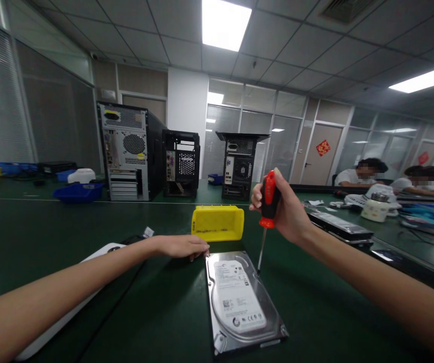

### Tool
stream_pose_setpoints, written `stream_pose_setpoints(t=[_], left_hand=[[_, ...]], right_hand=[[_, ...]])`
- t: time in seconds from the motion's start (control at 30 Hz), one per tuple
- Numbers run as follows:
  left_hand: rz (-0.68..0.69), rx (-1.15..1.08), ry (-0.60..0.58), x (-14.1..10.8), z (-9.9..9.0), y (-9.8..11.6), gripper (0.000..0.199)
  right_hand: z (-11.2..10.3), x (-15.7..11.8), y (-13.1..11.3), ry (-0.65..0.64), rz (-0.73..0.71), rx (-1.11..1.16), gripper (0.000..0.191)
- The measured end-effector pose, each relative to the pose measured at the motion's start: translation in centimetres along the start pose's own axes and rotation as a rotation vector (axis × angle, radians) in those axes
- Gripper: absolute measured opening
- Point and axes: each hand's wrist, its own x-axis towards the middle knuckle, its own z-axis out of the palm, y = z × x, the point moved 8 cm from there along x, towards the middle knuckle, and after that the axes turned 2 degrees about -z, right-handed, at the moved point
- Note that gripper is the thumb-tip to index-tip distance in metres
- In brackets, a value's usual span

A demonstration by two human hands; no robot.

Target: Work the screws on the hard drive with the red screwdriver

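A silver hard drive (239,302) with a white label lies flat on the green table (156,312). My right hand (283,206) is wrapped round the red and black handle of a screwdriver (269,199), held upright, its tip at the drive's right edge. My left hand (184,247) reaches in from the left, with its fingertips together at the drive's far left corner; whether they pinch something small is too fine to tell. Just beyond the drive stands a yellow bin (218,224) with small screws inside.
Computer cases (133,151) stand at the back, beside a blue bin (78,192). A white object (65,307) and a black cable lie under my left forearm. More drives (340,225) and a jar (375,207) are on the right. Two people (361,174) sit beyond.
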Motion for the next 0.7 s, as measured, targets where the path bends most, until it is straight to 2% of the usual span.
stream_pose_setpoints(t=[0.1, 0.2, 0.33, 0.6, 0.7], left_hand=[[-0.006, 0.012, 0.004, 0.0, 0.0, 0.09, 0.035], [-0.005, 0.016, 0.001, -0.09, 0.08, 0.33, 0.035], [-0.015, 0.011, 0.008, -0.19, 0.04, 0.34, 0.037], [0.013, 0.02, -0.007, 0.13, 0.05, -0.15, 0.041], [0.026, 0.021, -0.013, 0.22, 0.09, -0.2, 0.041]], right_hand=[[-0.49, -0.01, -0.21, 0.045, -0.001, -0.049, 0.035], [-0.64, -0.01, -0.09, 0.051, 0.033, 0.017, 0.03], [-0.34, 0.01, 0.04, 0.021, 0.063, 0.107, 0.035], [0.2, -0.12, 0.14, -0.019, 0.024, 0.061, 0.042], [-0.08, -0.12, 0.09, 0.014, 0.002, 0.093, 0.036]])
